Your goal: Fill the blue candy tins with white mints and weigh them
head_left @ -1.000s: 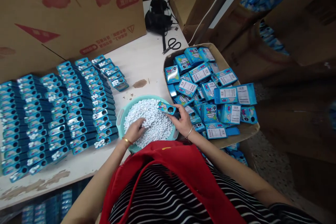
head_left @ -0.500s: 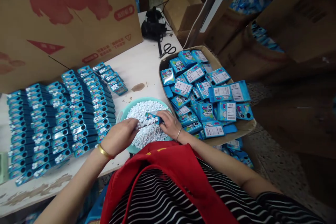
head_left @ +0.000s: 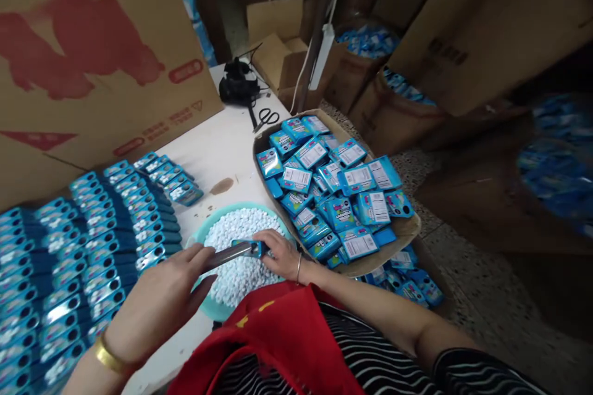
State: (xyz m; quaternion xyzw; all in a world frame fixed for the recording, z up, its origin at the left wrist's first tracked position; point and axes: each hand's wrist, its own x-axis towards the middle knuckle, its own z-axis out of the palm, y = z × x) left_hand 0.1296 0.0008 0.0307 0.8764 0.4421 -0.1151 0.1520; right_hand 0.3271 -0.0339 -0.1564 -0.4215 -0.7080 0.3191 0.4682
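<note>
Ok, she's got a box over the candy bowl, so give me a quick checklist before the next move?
1. Blue box held at both ends by left hand and right hand: ok.
2. Box over the teal bowl so spills land inside: ok.
3. White candies plentiful in the bowl: ok.
4. Box filled: cannot tell, opening blurred.
5. Room on the table beside the rows of boxes: ok.
6. Cardboard tray of more boxes within the right hand's reach: ok.
</note>
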